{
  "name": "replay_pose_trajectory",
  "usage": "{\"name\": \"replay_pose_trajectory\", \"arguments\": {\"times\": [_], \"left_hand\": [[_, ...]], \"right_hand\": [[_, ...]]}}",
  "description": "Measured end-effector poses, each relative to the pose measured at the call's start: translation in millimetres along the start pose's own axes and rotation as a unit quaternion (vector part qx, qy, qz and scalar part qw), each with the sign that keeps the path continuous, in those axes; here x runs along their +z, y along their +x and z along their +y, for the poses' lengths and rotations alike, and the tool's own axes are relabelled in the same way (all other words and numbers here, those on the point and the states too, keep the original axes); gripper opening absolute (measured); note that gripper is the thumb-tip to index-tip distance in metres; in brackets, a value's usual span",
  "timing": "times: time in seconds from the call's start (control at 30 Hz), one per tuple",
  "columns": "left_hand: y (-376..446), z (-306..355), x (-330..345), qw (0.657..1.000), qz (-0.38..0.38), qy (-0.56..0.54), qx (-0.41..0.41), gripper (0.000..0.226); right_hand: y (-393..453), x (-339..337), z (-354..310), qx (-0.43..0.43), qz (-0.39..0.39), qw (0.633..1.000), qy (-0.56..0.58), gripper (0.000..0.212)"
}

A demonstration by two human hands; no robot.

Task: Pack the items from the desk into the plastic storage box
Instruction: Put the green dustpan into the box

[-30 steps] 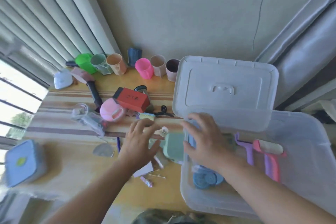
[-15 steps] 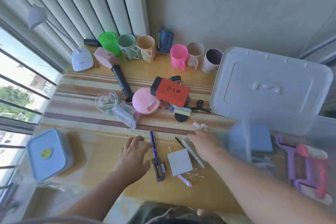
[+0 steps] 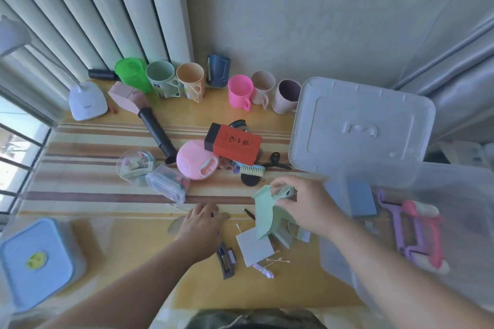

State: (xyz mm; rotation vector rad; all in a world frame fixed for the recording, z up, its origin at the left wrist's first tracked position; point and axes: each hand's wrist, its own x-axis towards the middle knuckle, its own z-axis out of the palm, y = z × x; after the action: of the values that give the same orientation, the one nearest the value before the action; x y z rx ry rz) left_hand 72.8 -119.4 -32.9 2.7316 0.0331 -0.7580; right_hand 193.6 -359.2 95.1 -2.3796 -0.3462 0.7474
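Now the right hand [image 3: 307,208] pinches a mint-green plastic dustpan [image 3: 263,215], newly lifted beside the clear plastic storage box [image 3: 454,222]; left hand [image 3: 199,222] lies loosely flat on the counter [image 3: 128,235], holding nothing. Boxing it looks next.

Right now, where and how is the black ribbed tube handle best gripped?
Grip the black ribbed tube handle mid-shaft, from above, fingers across its width. It lies flat and diagonal on the striped desk, its far end joined to a pink head, its near end touching the pink round case.
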Motion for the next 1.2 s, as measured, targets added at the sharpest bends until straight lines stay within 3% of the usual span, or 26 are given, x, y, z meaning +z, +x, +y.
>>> {"name": "replay_pose_trajectory", "arguments": {"times": [0.17,0.3,0.4,0.5,0.57,0.67,0.87,1.03,1.2], "left_hand": [[6.2,20.5,-7.3,0.993,0.054,-0.071,0.082,0.092],[7.6,29.6,-11.5,0.984,0.032,-0.090,0.151,0.111],[8.7,32.3,-9.7,0.983,0.041,-0.127,0.122,0.110],[14.5,30.3,-6.2,0.980,0.097,-0.170,0.014,0.092],[21.5,32.5,-4.8,0.991,0.064,-0.121,0.006,0.069],[32.8,52.2,-4.0,0.996,0.008,-0.039,0.075,0.051],[71.3,110.8,5.5,0.987,-0.029,0.081,0.139,0.055],[88.1,134.7,15.9,0.970,-0.055,0.214,0.102,0.071],[88.7,145.5,17.4,0.955,-0.027,0.271,0.114,0.063]], "right_hand": [[-12.6,12.4,20.6,0.081,0.062,0.981,0.166,0.027],[-20.0,16.0,29.3,0.116,0.092,0.964,0.222,0.028],[-21.5,11.3,30.9,0.124,0.108,0.958,0.236,0.023],[-18.4,-1.0,30.9,0.109,0.145,0.961,0.208,0.021],[-15.1,-14.9,32.1,0.092,0.176,0.963,0.182,0.024],[-14.3,-33.4,37.7,0.068,0.199,0.963,0.169,0.033],[-36.6,-61.7,60.0,0.082,0.244,0.945,0.203,0.026],[-77.4,-67.3,98.2,0.133,0.275,0.925,0.227,0.031],[-111.9,-70.0,129.7,0.124,0.258,0.938,0.197,0.034]]}}
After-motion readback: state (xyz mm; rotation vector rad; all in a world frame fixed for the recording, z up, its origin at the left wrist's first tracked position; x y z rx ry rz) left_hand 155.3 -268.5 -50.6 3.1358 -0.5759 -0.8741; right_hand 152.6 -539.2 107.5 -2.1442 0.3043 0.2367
